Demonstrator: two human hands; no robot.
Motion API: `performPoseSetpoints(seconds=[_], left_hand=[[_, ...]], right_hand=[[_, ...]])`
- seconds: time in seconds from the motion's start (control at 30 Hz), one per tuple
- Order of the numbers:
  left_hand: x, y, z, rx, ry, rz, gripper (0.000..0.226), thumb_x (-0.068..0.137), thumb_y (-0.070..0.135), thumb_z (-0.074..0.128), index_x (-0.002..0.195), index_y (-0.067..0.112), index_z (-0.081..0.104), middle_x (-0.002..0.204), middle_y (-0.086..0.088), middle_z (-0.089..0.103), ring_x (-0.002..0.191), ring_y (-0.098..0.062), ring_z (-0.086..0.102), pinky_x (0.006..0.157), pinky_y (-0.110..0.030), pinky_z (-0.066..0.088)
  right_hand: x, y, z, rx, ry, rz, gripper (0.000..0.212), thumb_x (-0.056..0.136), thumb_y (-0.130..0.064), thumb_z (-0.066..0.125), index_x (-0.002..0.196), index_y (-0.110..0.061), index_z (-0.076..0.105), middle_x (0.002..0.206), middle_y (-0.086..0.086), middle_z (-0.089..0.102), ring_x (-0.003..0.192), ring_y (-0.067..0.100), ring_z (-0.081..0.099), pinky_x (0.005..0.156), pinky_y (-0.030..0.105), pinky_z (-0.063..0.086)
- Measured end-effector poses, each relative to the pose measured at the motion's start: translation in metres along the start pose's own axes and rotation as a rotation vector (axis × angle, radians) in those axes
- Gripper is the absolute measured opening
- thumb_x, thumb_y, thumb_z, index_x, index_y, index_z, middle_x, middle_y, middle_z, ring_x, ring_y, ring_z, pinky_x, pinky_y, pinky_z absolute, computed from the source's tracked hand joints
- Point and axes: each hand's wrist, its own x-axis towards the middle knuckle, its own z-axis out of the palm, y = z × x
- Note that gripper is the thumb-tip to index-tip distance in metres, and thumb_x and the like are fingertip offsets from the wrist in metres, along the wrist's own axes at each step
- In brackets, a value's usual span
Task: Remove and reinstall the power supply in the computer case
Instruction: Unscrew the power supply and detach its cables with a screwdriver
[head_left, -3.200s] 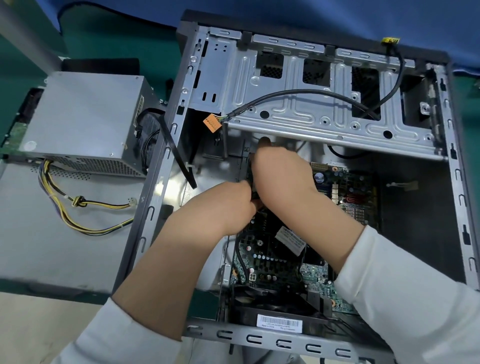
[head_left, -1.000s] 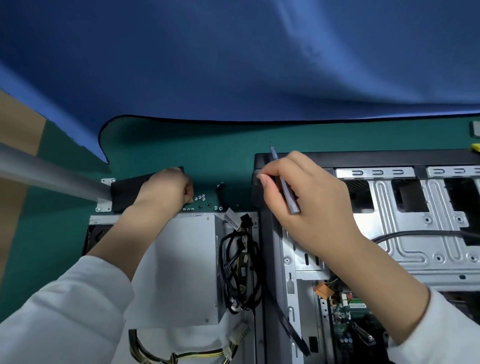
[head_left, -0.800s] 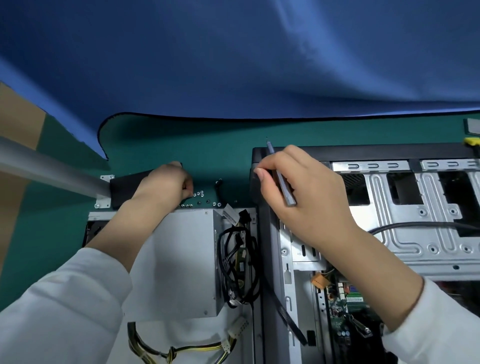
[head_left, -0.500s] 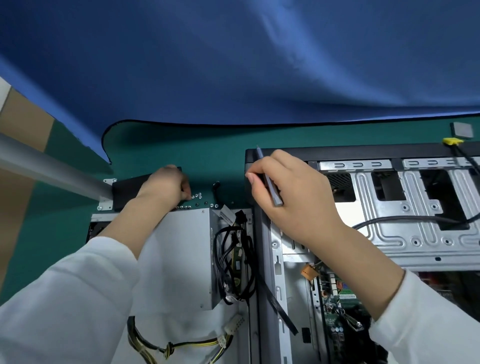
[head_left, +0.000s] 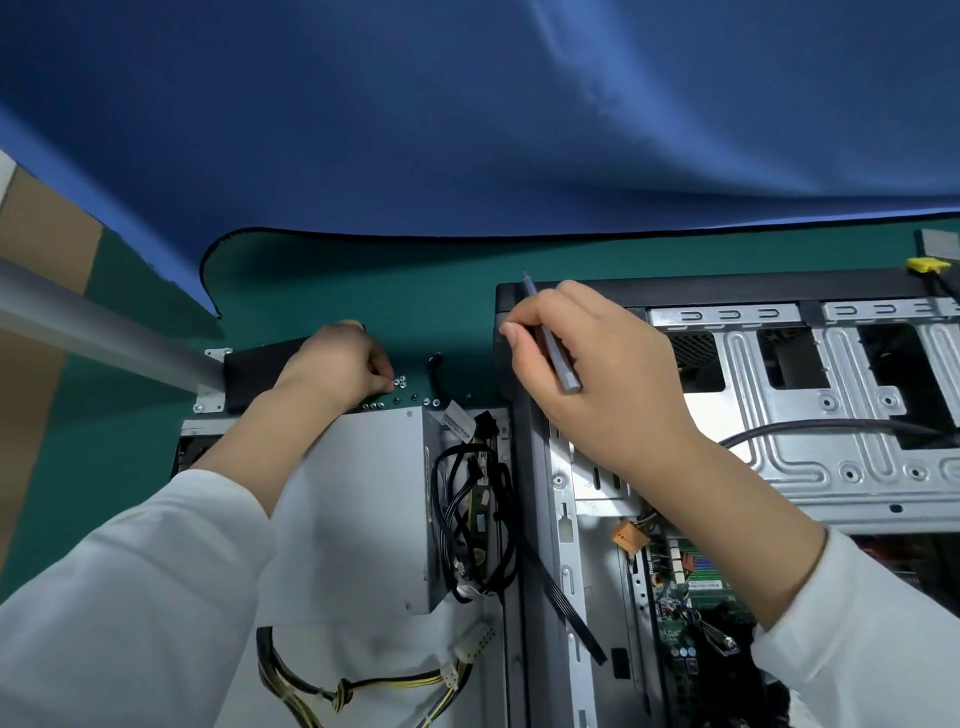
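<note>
Toward the left edge of the green-matted tabletop (head_left: 322, 280): a slanting grey metal bar (head_left: 93, 332), then a flat black block (head_left: 260, 371) on silver brackets. In front of it, the boxy grey metal power supply (head_left: 374, 499), lying outside the case on a pale sheet, black cables (head_left: 467, 519) bundled at its right side, yellow-and-black wires (head_left: 363, 691) trailing toward the near edge. Just behind the supply, a scatter of small silver screws (head_left: 400, 383) on the mat. Left hand (head_left: 337, 364), white-sleeved, reaching over the supply, fingertips curled down and pinching at one of those screws; whether it is lifted, cannot tell. Right of the supply, touching or nearly so, the open black-and-silver computer case (head_left: 727, 291) on its side. Inside: a ribbed silver drive cage (head_left: 831, 447) along the far wall, a green motherboard (head_left: 691, 577) in the near part, a black cable crossing the cage. Right hand (head_left: 597, 364) above the case's far-left corner, fingers closed round a slim grey screwdriver (head_left: 553, 338), tip pointing away toward the blue cloth (head_left: 467, 114) at the far edge.
</note>
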Motion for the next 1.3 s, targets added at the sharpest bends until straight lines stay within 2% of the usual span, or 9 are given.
performPoseSetpoints(seconds=[0.27, 0.43, 0.6, 0.67, 0.8, 0.97, 1.07, 1.13, 1.3], left_hand=[[-0.014, 0.001, -0.009, -0.051, 0.076, 0.011, 0.007, 0.076, 0.015, 0.066, 0.075, 0.020, 0.071, 0.087, 0.002, 0.061, 0.079, -0.018, 0.059, 0.070, -0.027, 0.049], [-0.049, 0.015, -0.025, -0.287, 0.224, -0.019, 0.006, 0.071, 0.014, 0.068, 0.069, 0.019, 0.066, 0.056, 0.012, 0.059, 0.054, -0.003, 0.049, 0.054, -0.017, 0.039], [-0.106, 0.056, -0.025, -0.564, 0.291, 0.038, 0.009, 0.073, 0.012, 0.070, 0.069, 0.017, 0.064, 0.062, -0.004, 0.067, 0.052, -0.009, 0.048, 0.059, -0.019, 0.042], [-0.130, 0.074, -0.022, -0.681, 0.339, 0.046, 0.010, 0.077, 0.014, 0.071, 0.073, 0.018, 0.064, 0.052, 0.005, 0.061, 0.048, -0.006, 0.046, 0.058, -0.021, 0.042], [-0.179, 0.117, -0.011, -0.991, 0.408, 0.107, 0.017, 0.084, 0.005, 0.068, 0.079, 0.018, 0.058, 0.056, 0.018, 0.057, 0.041, 0.000, 0.041, 0.050, -0.014, 0.039], [-0.225, 0.164, 0.018, -1.128, 0.310, 0.134, 0.017, 0.087, 0.011, 0.066, 0.084, 0.028, 0.070, 0.061, 0.009, 0.062, 0.048, -0.007, 0.048, 0.044, -0.018, 0.038], [-0.243, 0.190, 0.041, -1.189, 0.249, 0.156, 0.015, 0.087, 0.010, 0.066, 0.085, 0.023, 0.073, 0.055, -0.001, 0.059, 0.047, -0.011, 0.048, 0.043, -0.018, 0.039], [-0.249, 0.204, 0.055, -1.207, 0.211, 0.161, 0.012, 0.086, 0.010, 0.067, 0.085, 0.020, 0.073, 0.053, -0.002, 0.058, 0.045, -0.011, 0.047, 0.044, -0.017, 0.040], [-0.256, 0.229, 0.084, -1.267, 0.146, 0.155, 0.008, 0.086, 0.008, 0.068, 0.089, 0.015, 0.070, 0.056, 0.004, 0.062, 0.047, -0.008, 0.052, 0.046, -0.018, 0.043]], right_hand=[[-0.003, -0.001, -0.006, 0.041, -0.062, -0.006, 0.015, 0.094, -0.029, 0.052, 0.094, -0.021, 0.065, 0.084, -0.009, 0.058, 0.078, 0.011, 0.054, 0.061, 0.032, 0.046], [-0.016, -0.006, -0.022, 0.087, -0.128, -0.022, 0.014, 0.096, -0.031, 0.050, 0.096, -0.024, 0.062, 0.089, -0.011, 0.059, 0.084, 0.006, 0.052, 0.066, 0.035, 0.048], [-0.044, -0.007, -0.049, 0.090, -0.145, -0.067, 0.014, 0.096, -0.032, 0.050, 0.097, -0.025, 0.062, 0.091, -0.014, 0.059, 0.087, 0.006, 0.053, 0.070, 0.035, 0.049], [-0.059, -0.005, -0.061, 0.112, -0.148, -0.072, 0.015, 0.096, -0.033, 0.048, 0.096, -0.026, 0.061, 0.092, -0.015, 0.059, 0.087, 0.006, 0.053, 0.070, 0.036, 0.049], [-0.093, 0.004, -0.085, 0.208, -0.166, -0.040, 0.020, 0.095, -0.038, 0.043, 0.096, -0.027, 0.061, 0.093, -0.014, 0.060, 0.087, 0.008, 0.056, 0.072, 0.038, 0.050], [-0.137, 0.022, -0.109, 0.345, -0.175, 0.021, 0.020, 0.096, -0.040, 0.041, 0.100, -0.034, 0.060, 0.086, -0.025, 0.059, 0.085, -0.001, 0.056, 0.071, 0.026, 0.045], [-0.164, 0.036, -0.121, 0.451, -0.187, 0.104, 0.013, 0.094, -0.045, 0.043, 0.105, -0.044, 0.051, 0.080, -0.015, 0.063, 0.076, 0.006, 0.059, 0.067, 0.034, 0.048], [-0.180, 0.043, -0.128, 0.505, -0.185, 0.147, 0.012, 0.095, -0.039, 0.049, 0.106, -0.042, 0.047, 0.078, -0.003, 0.065, 0.071, 0.011, 0.061, 0.066, 0.036, 0.049], [-0.211, 0.057, -0.137, 0.698, -0.141, 0.275, 0.018, 0.092, -0.022, 0.060, 0.097, -0.033, 0.047, 0.080, -0.009, 0.071, 0.072, 0.009, 0.067, 0.060, 0.021, 0.048]])
